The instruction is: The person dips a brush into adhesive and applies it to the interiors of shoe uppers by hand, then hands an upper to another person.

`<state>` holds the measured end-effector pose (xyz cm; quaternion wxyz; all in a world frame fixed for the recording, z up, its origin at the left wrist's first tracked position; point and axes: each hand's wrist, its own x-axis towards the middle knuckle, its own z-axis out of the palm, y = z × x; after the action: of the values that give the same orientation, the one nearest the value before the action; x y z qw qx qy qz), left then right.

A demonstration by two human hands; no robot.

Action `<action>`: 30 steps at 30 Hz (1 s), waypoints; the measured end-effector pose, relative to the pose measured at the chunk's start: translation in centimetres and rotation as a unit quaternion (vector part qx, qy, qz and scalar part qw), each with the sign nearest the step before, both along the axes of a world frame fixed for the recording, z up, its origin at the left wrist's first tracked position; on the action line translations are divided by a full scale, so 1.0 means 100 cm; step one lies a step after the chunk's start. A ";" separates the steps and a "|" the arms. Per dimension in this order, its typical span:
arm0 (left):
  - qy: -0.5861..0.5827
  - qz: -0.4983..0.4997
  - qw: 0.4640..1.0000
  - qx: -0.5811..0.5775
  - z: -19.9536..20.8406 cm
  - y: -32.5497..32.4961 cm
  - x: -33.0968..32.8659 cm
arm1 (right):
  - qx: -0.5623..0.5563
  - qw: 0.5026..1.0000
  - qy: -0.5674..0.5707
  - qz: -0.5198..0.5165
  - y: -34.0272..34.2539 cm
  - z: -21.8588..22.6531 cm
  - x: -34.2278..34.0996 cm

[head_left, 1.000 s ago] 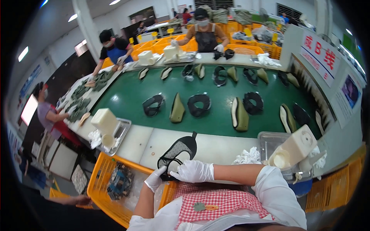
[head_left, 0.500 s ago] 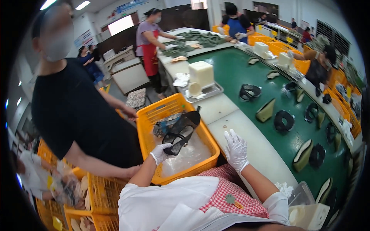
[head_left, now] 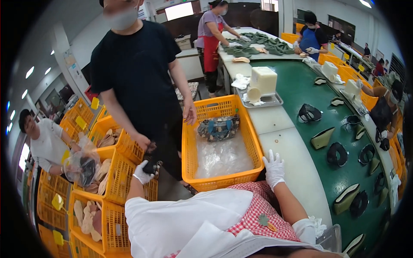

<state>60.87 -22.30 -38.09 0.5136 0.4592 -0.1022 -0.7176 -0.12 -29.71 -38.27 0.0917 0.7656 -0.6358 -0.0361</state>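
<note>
Left hand: white-gloved grip (head_left: 144,173), fingers closed round a black shoe (head_left: 151,166), out to the person's left.
Shoe: in the left grip, over the gap between the big orange crate and the stacked ones; seen nearly end-on, so little of its shape shows.
Co-worker: person in a black T-shirt (head_left: 135,60), facing the wearer; one bare hand (head_left: 144,142) is just beyond the shoe, contact impossible to tell. The other hand (head_left: 189,112) hangs by the crate's far left side.
Right hand: white-gloved grip (head_left: 274,170), nothing held, fingers spread; it is by the crate's near right corner, over the edge of the white bench (head_left: 297,170). Cannot tell whether it touches either.
Crate: orange, slatted (head_left: 223,184), in front of the wearer; clear plastic (head_left: 223,155) inside, with a camouflage-patterned bag (head_left: 218,129) at the far end.
Bench top: metal tray (head_left: 275,102) beyond the crate, bearing a pale square container (head_left: 263,81) and a round cup (head_left: 254,93).
Green belt: right of the bench (head_left: 292,88); green wedges (head_left: 322,138) and black ring-shaped pieces (head_left: 337,154) lie spaced along it.
Left side: stacked orange crates (head_left: 124,178), some holding beige insoles (head_left: 89,219); a person in white (head_left: 48,139) handles a clear bag (head_left: 86,165).
</note>
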 end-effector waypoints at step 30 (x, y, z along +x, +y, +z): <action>0.013 0.819 0.572 -0.038 0.097 0.048 0.217 | 0.002 0.999 -0.047 -0.004 0.001 0.015 -0.002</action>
<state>82.58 -17.49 -28.42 0.9002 0.3180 0.2973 0.0086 -0.29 -29.65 -36.75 0.0603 0.7641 -0.6423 -0.0019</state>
